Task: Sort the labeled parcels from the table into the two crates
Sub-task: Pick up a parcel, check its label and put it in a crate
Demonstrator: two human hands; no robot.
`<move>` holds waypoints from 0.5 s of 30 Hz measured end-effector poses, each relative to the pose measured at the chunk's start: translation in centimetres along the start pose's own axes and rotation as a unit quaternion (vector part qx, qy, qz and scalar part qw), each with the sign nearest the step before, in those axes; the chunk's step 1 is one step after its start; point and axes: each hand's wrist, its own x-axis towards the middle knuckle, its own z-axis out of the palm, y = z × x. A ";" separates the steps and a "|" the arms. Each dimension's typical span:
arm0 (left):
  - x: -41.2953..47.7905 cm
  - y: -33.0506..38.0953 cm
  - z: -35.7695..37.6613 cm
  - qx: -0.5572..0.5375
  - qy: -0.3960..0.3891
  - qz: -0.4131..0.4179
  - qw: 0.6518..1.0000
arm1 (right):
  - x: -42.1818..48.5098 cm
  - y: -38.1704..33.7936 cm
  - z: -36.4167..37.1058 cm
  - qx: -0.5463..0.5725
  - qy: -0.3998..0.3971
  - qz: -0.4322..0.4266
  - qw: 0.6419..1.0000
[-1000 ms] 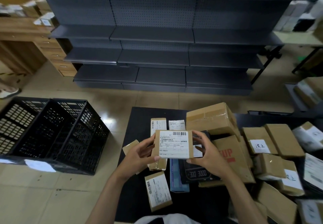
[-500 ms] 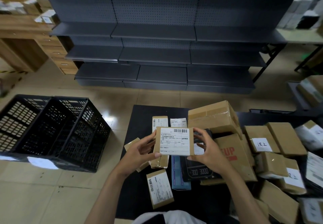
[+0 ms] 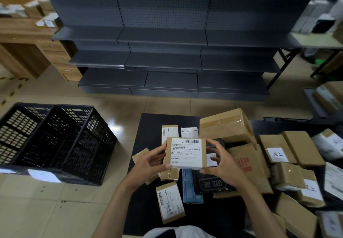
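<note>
Left hand [image 3: 148, 163] and right hand [image 3: 223, 165] each grip a side of one labeled parcel [image 3: 186, 153], held label-up just above the black table [image 3: 148, 124], where many more parcels [image 3: 289, 148] lie heaped, while the two black crates [image 3: 55, 105] on the floor look empty, sorting seemingly barely begun.
</note>
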 end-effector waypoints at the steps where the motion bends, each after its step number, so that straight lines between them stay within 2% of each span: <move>1: 0.0 0.0 0.0 -0.003 -0.002 -0.001 1.000 | 0.0 0.0 0.0 0.003 -0.001 0.002 1.000; 9: -0.1 0.8 -0.2 -0.021 0.005 -0.007 1.000 | -0.3 -0.3 0.1 0.053 -0.026 0.040 0.997; 15: -0.1 0.9 -0.3 -0.022 -0.002 -0.009 1.000 | -0.6 -0.5 0.2 0.074 -0.016 0.046 0.996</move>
